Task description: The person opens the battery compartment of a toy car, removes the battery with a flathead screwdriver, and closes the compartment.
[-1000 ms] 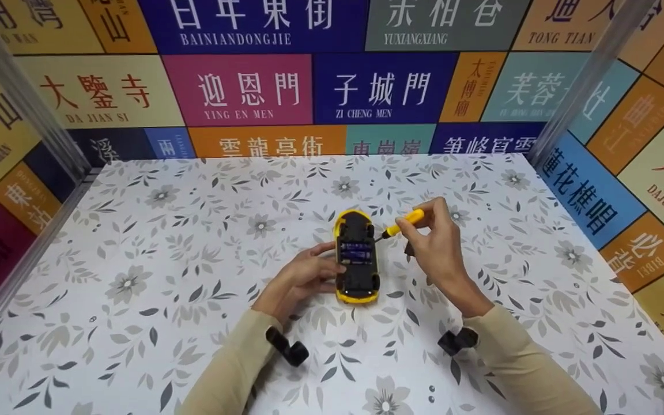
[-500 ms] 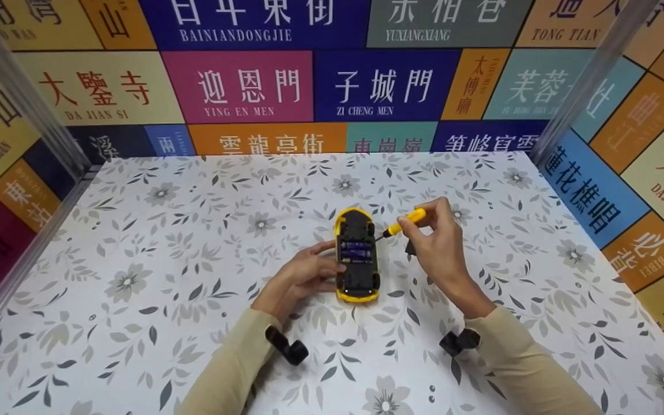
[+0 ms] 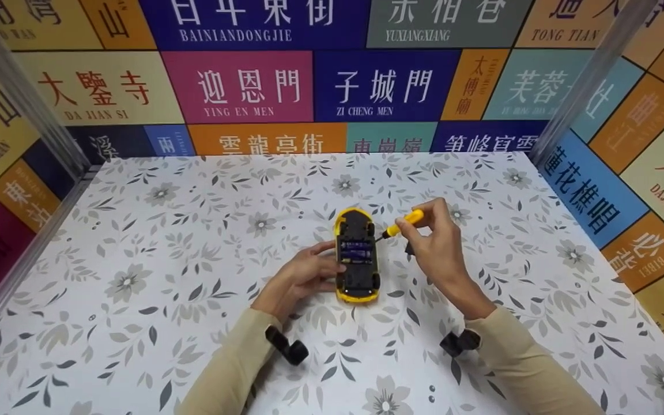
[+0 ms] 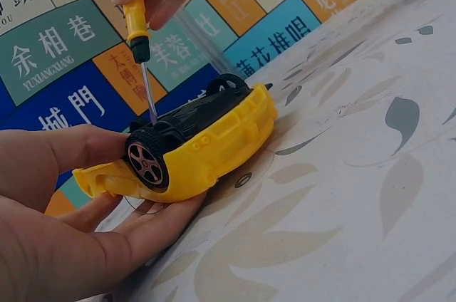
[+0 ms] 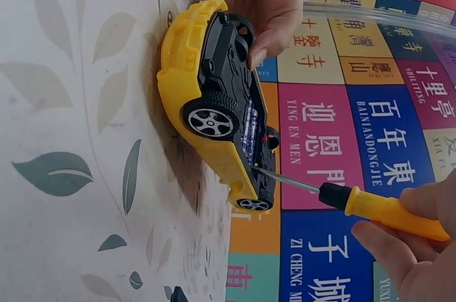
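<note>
The floral tabletop [image 3: 136, 242] carries a yellow toy car [image 3: 357, 256] lying wheels-up near its middle, long axis running away from the person. What the screwdriver [image 3: 399, 225] tip meets on the black underside is too small to make out. The left hand [image 3: 303, 276] cups the car's left flank, thumb and fingers curled against it. The right hand [image 3: 438, 242], just right of the car, pinches the orange handle, shaft slanting down-left onto the chassis.

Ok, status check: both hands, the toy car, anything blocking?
Left hand grips the upside-down yellow toy car on the table. Right hand holds the screwdriver, tip at the car's underside. Nothing blocking.
</note>
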`<move>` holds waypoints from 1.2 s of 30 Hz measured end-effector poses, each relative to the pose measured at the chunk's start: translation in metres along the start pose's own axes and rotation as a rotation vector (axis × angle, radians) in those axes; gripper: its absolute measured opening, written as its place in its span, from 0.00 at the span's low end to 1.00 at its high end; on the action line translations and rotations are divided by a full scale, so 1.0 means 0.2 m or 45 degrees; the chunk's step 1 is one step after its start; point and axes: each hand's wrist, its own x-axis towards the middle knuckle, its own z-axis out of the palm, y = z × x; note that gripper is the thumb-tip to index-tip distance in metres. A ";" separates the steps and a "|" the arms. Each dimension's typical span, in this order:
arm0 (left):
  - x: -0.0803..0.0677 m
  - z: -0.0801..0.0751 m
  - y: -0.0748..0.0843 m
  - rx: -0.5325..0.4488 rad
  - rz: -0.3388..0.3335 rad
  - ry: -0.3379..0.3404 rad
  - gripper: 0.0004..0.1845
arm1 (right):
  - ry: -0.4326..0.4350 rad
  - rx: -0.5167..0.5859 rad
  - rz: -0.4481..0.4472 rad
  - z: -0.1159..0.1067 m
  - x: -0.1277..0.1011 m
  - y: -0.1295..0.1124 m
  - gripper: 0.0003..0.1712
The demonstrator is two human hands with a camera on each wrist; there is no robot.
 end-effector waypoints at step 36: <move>-0.01 0.02 0.00 0.026 -0.001 0.027 0.39 | -0.146 -0.217 -0.108 0.06 0.03 -0.07 0.14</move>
